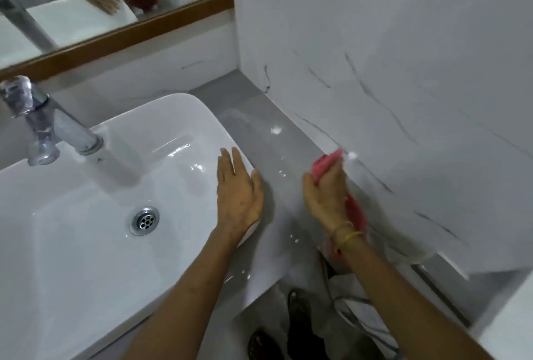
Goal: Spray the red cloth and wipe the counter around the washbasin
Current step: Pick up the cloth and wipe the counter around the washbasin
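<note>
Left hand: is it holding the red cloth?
No, the left hand rests flat on the washbasin rim; the right hand holds the red cloth.

I had only the one view, a wide-angle camera worn on the person's head, and it looked forward and steeply down from close above the washbasin (86,230). It faced the corner where the grey counter (259,117) met the marbled wall (389,71), with the mirror (95,5) cut off at the upper left edge. Both forearms reached in from the bottom, so the left hand (239,195) and right hand (326,198) sat near mid-frame. The floor showed below the counter's edge.
</note>
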